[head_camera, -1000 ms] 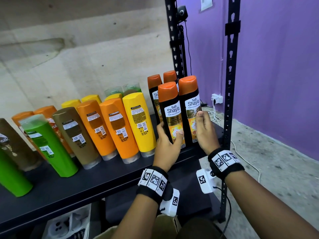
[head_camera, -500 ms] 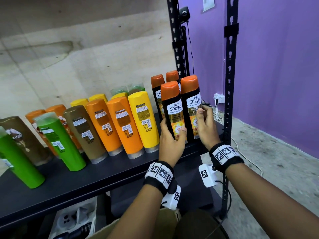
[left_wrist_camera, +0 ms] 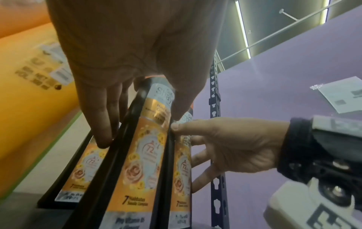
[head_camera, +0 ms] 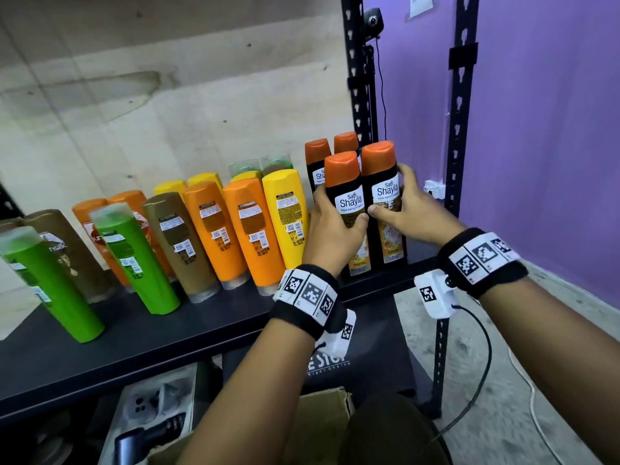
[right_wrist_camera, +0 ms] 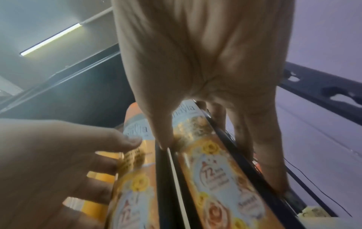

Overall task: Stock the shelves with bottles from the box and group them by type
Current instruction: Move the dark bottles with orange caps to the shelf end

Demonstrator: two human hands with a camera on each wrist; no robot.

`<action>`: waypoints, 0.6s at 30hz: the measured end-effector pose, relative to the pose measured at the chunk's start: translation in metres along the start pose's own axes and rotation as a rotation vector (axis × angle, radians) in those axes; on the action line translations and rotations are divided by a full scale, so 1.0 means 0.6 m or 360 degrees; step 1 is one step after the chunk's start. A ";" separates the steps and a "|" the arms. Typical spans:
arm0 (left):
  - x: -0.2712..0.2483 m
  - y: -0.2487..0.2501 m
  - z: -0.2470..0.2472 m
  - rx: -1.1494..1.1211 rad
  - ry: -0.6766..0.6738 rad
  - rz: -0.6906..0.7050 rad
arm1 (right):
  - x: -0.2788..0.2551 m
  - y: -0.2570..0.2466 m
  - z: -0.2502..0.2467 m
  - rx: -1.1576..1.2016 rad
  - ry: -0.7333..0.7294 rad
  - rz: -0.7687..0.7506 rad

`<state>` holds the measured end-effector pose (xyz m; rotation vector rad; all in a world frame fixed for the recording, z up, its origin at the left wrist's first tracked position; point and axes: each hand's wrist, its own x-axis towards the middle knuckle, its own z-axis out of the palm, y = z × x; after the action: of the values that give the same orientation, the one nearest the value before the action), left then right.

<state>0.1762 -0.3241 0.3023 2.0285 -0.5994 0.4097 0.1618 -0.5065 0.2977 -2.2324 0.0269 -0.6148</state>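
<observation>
Two black Safi Shayla bottles with orange caps stand side by side at the right end of the black shelf (head_camera: pixel 201 327). My left hand (head_camera: pixel 332 229) grips the left bottle (head_camera: pixel 349 209) with thumb on its label and fingers round its left side. My right hand (head_camera: pixel 402 209) grips the right bottle (head_camera: pixel 382 196), thumb on the front, fingers behind. The wrist views show the left bottle (left_wrist_camera: pixel 137 155) held by my left hand (left_wrist_camera: pixel 121 93) and the right bottle (right_wrist_camera: pixel 215 170) held by my right hand (right_wrist_camera: pixel 205 108). Two more black bottles (head_camera: pixel 318 159) stand behind.
Left of the black bottles stand yellow (head_camera: pixel 285 213), orange (head_camera: pixel 245 226), brown (head_camera: pixel 177 239) and green (head_camera: pixel 134 256) bottles in a row. A black rack post (head_camera: pixel 459 129) rises right of my right hand. A cardboard box (head_camera: pixel 322 427) sits below the shelf. The wall is purple.
Both hands have slid higher up the two front black bottles, from near their bases to the label area. The bottles stay standing on the shelf.
</observation>
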 end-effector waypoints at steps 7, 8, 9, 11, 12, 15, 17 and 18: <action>0.003 0.006 0.017 0.0048 0.0025 -0.0109 | 0.013 0.003 0.001 -0.0086 -0.0032 0.0023; 0.006 0.006 0.020 0.0049 0.0031 -0.0115 | 0.017 0.004 0.003 -0.0086 -0.0026 0.0031; 0.011 0.006 0.022 0.0048 0.0033 -0.0121 | 0.021 0.006 0.007 -0.0084 -0.0019 0.0041; 0.021 0.004 0.026 0.0047 0.0041 -0.0152 | 0.030 0.008 0.015 -0.0081 -0.0010 0.0055; 0.026 0.003 0.026 0.0047 0.0047 -0.0172 | 0.035 0.009 0.019 -0.0073 -0.0004 0.0059; 0.040 0.001 0.030 0.0025 0.0066 -0.0222 | 0.053 0.012 0.031 -0.0041 0.0009 0.0064; 0.051 -0.002 0.033 0.0001 0.0084 -0.0268 | 0.066 0.013 0.038 -0.0040 0.0012 0.0089; 0.057 -0.003 0.036 -0.0009 0.0090 -0.0291 | 0.073 0.012 0.041 -0.0033 0.0009 0.0105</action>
<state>0.2064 -0.3503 0.3079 2.0391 -0.3761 0.3536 0.2123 -0.5033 0.2969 -2.2403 0.1093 -0.5872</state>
